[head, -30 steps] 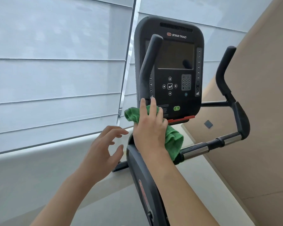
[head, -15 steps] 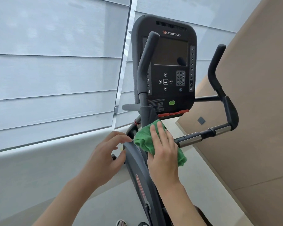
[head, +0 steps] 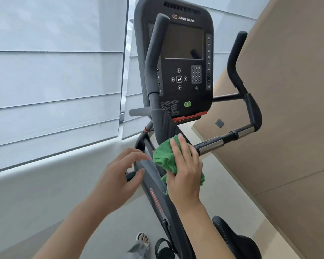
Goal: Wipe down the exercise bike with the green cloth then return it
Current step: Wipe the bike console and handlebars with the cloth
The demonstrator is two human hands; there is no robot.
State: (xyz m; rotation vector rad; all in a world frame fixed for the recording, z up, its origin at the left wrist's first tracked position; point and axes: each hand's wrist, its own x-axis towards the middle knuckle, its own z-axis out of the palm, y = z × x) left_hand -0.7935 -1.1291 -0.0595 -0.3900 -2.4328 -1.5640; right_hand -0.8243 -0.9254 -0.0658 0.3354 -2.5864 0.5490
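Observation:
The dark exercise bike rises in front of me, its black console at the top and handlebars to either side. My right hand presses the crumpled green cloth flat against the bike's frame, just below the console and beside the chrome grip. My left hand hovers open against the left side of the frame, fingers spread and curled, holding nothing.
Pale window blinds fill the left and a white ledge runs under them. A beige wall stands close on the right. The black saddle, a pedal and my sandalled foot show at the bottom.
My right hand has slid the cloth down from the console's lower edge onto the frame below. My left hand has followed it downward, staying open.

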